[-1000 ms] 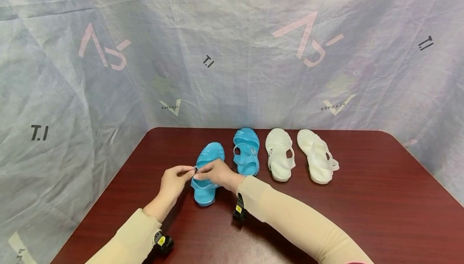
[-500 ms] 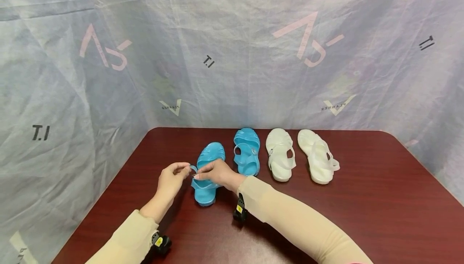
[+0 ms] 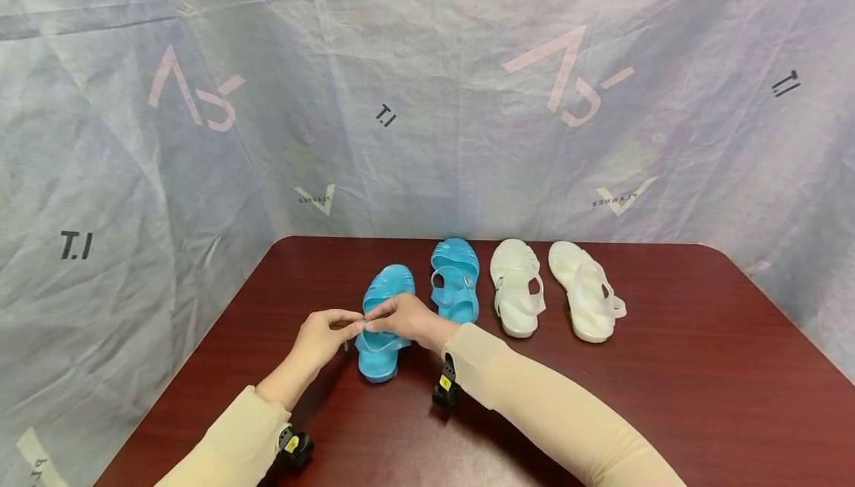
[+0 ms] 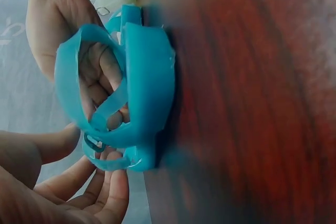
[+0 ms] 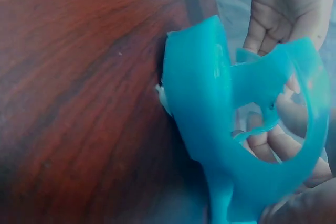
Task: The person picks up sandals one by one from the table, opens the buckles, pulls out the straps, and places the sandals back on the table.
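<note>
In the head view a blue jelly sandal (image 3: 379,362) lies on the table, its toe pointing away. My left hand (image 3: 322,338) is at its left side, thumb and fingertips pinching the ankle strap near the buckle. From the right my right hand (image 3: 409,318) reaches over the sandal and pinches at the same spot, so the fingertips of both hands meet. The small buckle (image 4: 94,142) shows in the left wrist view, beside a looped strap end. In the right wrist view the heel (image 5: 197,77) and curved strap (image 5: 315,114) partly cover the fingers.
A second blue sandal (image 3: 456,286) lies behind my right hand. To its right are two white sandals, one nearer (image 3: 516,290) and one farther right (image 3: 588,294). All rest on the dark red wooden table (image 3: 695,368), with a grey printed cloth (image 3: 427,86) hanging behind.
My left hand drew slightly left with the strap end, then came back right to meet the right fingertips. A bit of strap now hangs below the left fingers. The right hand has barely moved.
</note>
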Available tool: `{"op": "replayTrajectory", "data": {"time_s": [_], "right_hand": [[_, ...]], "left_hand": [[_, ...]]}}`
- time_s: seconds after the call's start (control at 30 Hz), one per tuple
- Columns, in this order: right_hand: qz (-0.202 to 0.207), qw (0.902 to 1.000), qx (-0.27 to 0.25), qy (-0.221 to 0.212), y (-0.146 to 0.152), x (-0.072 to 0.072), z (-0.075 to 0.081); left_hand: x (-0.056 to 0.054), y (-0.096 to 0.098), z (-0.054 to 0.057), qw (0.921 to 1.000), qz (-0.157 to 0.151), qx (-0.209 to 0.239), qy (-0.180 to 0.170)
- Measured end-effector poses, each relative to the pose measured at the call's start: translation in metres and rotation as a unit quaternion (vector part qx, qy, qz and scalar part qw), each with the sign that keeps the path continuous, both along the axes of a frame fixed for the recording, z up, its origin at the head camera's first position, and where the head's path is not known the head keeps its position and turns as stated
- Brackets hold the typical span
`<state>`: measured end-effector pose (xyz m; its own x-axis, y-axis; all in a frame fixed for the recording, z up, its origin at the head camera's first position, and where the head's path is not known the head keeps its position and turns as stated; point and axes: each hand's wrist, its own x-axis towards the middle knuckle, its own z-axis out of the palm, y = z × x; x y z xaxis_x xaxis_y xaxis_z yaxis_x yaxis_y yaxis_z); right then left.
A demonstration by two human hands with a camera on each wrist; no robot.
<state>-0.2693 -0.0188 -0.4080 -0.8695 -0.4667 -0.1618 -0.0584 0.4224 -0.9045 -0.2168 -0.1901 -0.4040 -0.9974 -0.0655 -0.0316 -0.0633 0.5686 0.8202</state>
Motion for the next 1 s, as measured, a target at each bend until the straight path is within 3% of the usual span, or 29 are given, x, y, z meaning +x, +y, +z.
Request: {"op": "replayTrajectory", "data": {"time_s": [0.3,0.43,0.63,1.0], "right_hand": [[0.023,0.9976,0.025,0.061,0.002,-0.003,0.009],[0.035,0.9920,0.044,0.114,0.002,-0.006,0.010],[0.058,0.9861,0.056,0.145,0.005,-0.007,0.014],[0.107,0.9708,0.108,0.186,0.006,-0.007,0.021]], "left_hand": [[-0.009,0.004,0.005,0.9994,-0.018,-0.029,0.004],[-0.011,0.004,0.003,0.9996,-0.019,-0.018,-0.006],[-0.013,0.005,0.002,0.9994,-0.031,-0.013,-0.004],[-0.011,0.006,-0.003,0.9988,-0.003,-0.047,0.014]]}}
